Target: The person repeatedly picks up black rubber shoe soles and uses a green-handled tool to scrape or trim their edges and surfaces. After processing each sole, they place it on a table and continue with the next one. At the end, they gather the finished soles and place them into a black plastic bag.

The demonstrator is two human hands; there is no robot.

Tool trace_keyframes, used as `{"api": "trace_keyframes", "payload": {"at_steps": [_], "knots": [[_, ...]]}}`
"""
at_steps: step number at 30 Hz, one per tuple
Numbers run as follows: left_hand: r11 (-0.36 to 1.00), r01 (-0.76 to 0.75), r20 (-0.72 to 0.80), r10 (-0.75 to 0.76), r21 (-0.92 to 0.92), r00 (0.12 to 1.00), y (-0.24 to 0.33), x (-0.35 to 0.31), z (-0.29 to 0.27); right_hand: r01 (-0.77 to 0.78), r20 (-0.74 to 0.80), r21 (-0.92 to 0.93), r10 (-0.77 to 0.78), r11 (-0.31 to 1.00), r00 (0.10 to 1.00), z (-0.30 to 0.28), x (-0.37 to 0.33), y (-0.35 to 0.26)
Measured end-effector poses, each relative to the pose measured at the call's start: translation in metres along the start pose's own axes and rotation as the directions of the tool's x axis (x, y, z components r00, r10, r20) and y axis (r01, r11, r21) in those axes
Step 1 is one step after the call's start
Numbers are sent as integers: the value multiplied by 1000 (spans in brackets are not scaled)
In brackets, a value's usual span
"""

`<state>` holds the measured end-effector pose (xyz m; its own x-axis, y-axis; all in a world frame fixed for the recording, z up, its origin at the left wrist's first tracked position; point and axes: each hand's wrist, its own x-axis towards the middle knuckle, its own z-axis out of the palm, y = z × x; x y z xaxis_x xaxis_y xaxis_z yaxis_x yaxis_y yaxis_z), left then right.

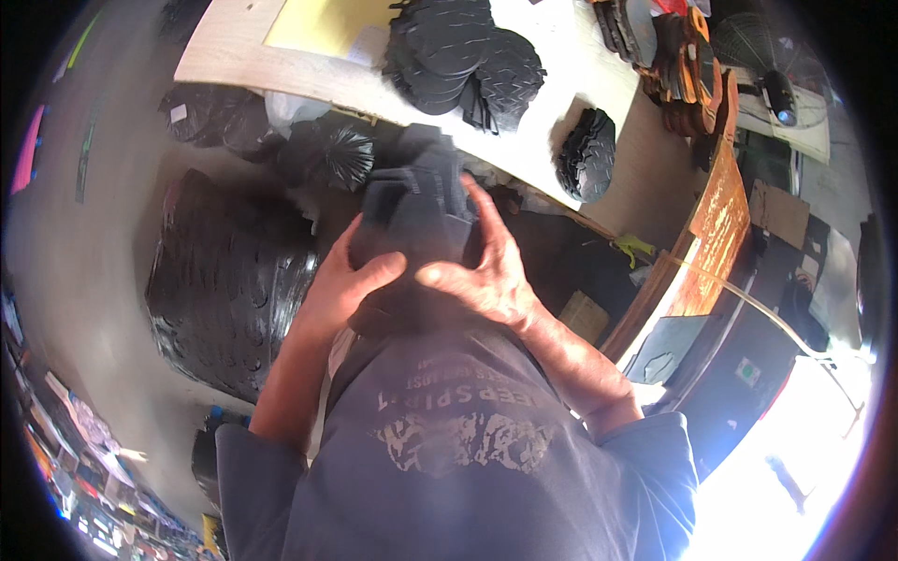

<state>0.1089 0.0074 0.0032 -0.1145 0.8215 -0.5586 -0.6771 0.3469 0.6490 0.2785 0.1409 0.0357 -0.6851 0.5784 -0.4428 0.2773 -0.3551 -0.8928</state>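
Both my hands are wrapped round a bundle of black cut pieces, held close against my front near the table edge. My left hand grips its left side and my right hand its right side, with the thumbs pointing toward each other on the near side. Motion blurs the bundle, so the shape of its pieces is hard to make out. Beyond it, a pile of black sole-shaped pieces lies on the white table. A smaller stack of black sole-shaped pieces lies farther right.
Left of me stands a large bundle wrapped in shiny black plastic; black plastic bags sit under the table edge. At the right are a worn wooden board, hanging brown and black pieces and a fan. Yellow sheet lies on the table.
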Motion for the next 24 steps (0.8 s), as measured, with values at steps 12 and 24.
{"api": "trace_keyframes", "payload": {"at_steps": [12,24], "knots": [[998,30,116,-36,60,993,-1,37,8,-35,39,-15,36,999,999,-34,5,-1],[681,-402,412,160,612,897,26,110,106,237,105,-355,-214,904,971,-163,-7,-5]]}}
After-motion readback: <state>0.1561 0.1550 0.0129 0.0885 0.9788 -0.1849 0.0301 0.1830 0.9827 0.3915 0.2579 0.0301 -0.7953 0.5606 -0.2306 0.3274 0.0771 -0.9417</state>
